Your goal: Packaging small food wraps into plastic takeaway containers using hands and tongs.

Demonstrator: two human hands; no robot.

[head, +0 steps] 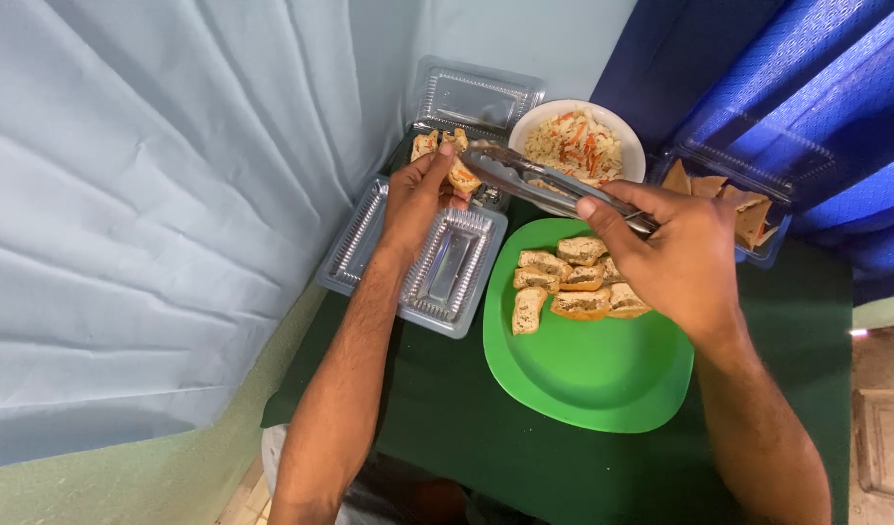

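Nearest the camera, the two forearms reach out over the dark green worktop (447,428). The right hand (675,258) is pressed around the handles of metal tongs (534,180), whose long axis runs up and leftward to a filled pastry piece (463,176). The left hand (415,199) pinches that piece from its near side above an open clear clamshell box (437,267), left of the green plate (593,374) of cut pieces and near the white bowl (539,122) of slaw.
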